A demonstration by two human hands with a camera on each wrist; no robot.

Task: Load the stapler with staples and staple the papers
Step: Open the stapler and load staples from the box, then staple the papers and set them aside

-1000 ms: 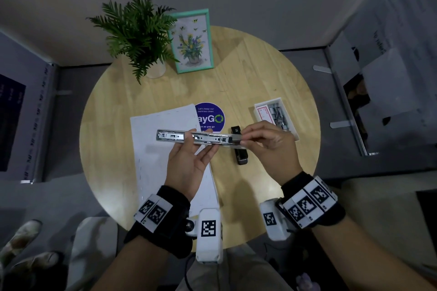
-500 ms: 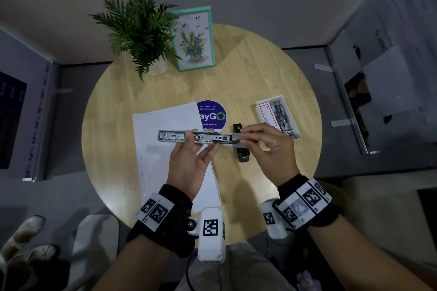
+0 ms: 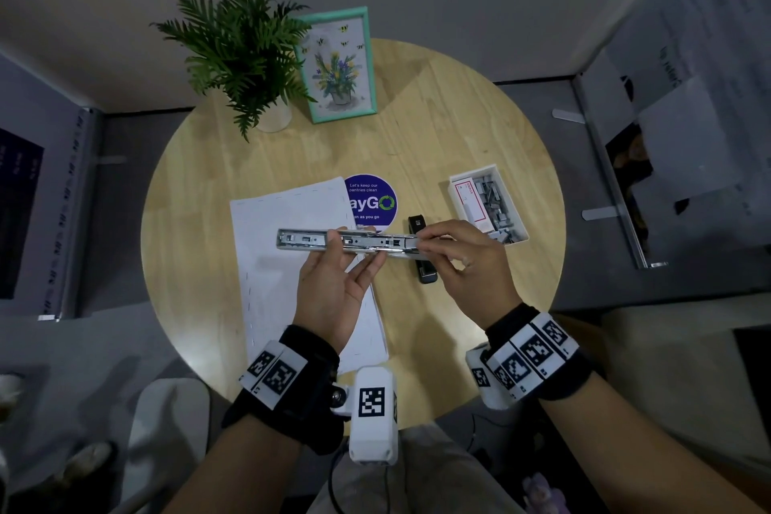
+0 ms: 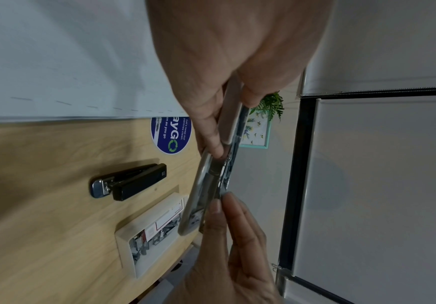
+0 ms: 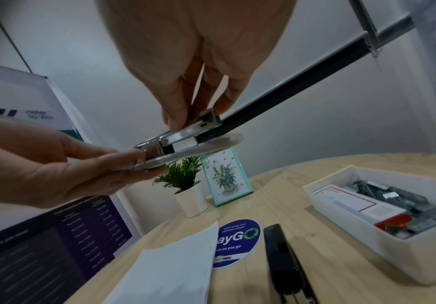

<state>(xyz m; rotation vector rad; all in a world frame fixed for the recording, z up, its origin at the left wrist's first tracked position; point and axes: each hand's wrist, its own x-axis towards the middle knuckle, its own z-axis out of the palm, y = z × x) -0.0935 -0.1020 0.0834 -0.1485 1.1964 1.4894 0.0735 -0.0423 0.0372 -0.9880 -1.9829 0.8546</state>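
A long silver stapler [image 3: 363, 241], swung out flat, is held level above the table. My left hand [image 3: 352, 252] grips its middle from below, thumb on the near side. My right hand [image 3: 434, 240] pinches its right end; in the right wrist view these fingertips [image 5: 178, 119] sit on the metal magazine [image 5: 185, 142]. I cannot tell whether a staple strip is between them. In the left wrist view the stapler [image 4: 206, 185] runs between both hands. White papers [image 3: 283, 284] lie under the left hand. A white box [image 3: 473, 172] of loose staples stands at the right.
A small black stapler [image 3: 427, 272] lies on the round wooden table [image 3: 200, 246] below my right hand. A blue round sticker [image 3: 371, 200] is beside the papers. A potted fern [image 3: 242, 58] and a teal picture frame [image 3: 338, 67] stand at the back.
Both hands keep their hold on the silver stapler in nearly the same place. The right fingertips have crept slightly to the left along it.
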